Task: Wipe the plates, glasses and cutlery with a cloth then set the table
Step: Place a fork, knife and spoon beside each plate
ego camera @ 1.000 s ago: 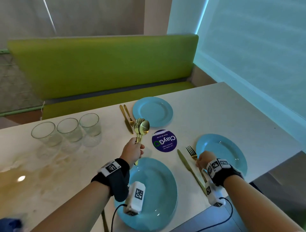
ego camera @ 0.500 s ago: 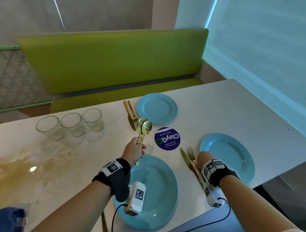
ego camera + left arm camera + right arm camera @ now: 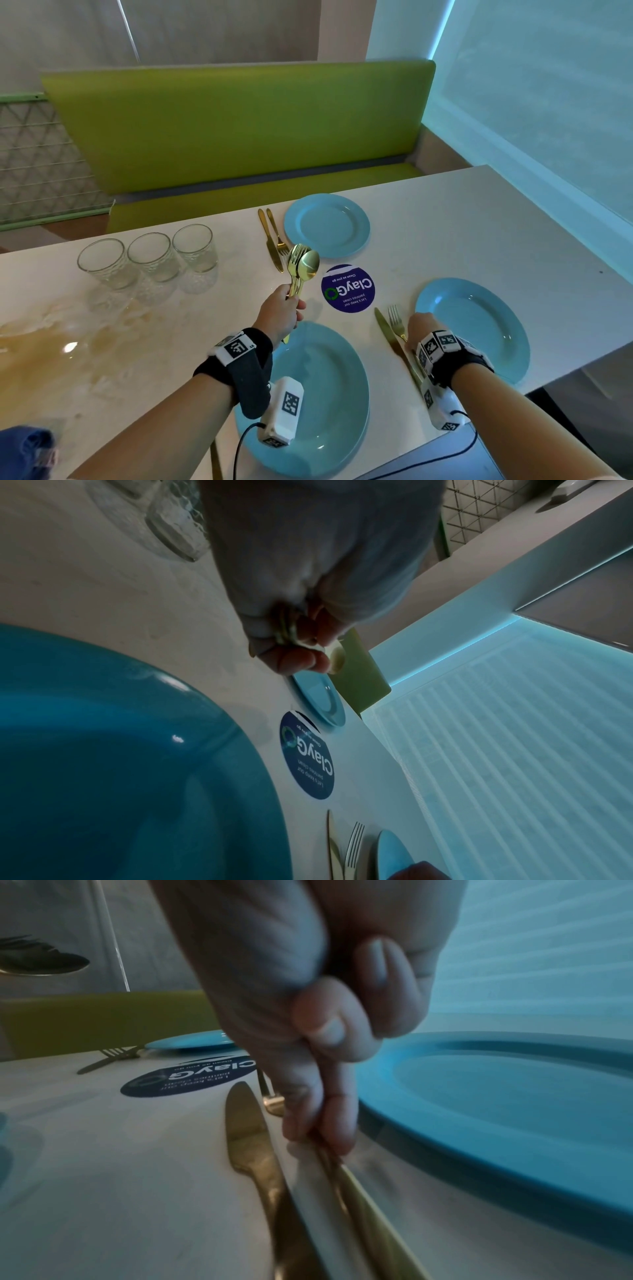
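Three plates, three glasses upper left, two knives; left hand grips bunched spoons, right hand pinches a fork on the surface.

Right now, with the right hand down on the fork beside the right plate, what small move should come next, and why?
Probably let go of the fork and lift the right hand away. The fork already lies on the table beside the knife, left of the right plate, so that setting looks done, while the left hand holds a bundle of gold spoons not yet placed.
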